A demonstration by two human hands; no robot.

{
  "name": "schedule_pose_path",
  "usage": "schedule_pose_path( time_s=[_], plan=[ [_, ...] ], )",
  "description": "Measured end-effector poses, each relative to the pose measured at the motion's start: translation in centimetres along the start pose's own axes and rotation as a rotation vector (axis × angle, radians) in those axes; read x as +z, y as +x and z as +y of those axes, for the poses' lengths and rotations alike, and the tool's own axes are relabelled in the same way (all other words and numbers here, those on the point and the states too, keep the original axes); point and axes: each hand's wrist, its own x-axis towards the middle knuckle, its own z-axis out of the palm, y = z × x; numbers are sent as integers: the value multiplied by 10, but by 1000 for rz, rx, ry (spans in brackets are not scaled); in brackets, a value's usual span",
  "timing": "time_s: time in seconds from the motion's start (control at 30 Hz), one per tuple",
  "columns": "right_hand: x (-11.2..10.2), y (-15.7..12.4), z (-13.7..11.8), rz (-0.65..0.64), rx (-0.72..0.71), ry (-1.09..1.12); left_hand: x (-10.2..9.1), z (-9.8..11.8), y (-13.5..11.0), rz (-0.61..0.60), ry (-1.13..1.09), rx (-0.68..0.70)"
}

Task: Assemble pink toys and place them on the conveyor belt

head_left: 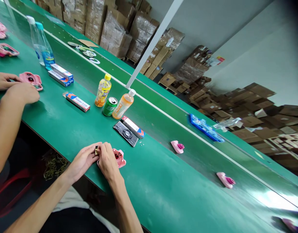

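Casing on table before phone, box behind phone, can between bottles, cartons beyond table

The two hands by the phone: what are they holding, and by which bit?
The left hand and right hand hold a small black-and-yellow piece between them at the fingertips; exactly which part is hidden.

No lettering reads clearly: the print on the long box left of centre, and on the yellow-capped bottle, green can and orange bottle near centre, is too blurred.
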Motion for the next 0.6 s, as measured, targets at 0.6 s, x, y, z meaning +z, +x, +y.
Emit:
schedule_pose_path(
  time_s=[0.6],
  plan=[
    [-125, -376, -6, 362, 1291, -103, 0, -9, -12, 158, 321, 141]
  ],
)
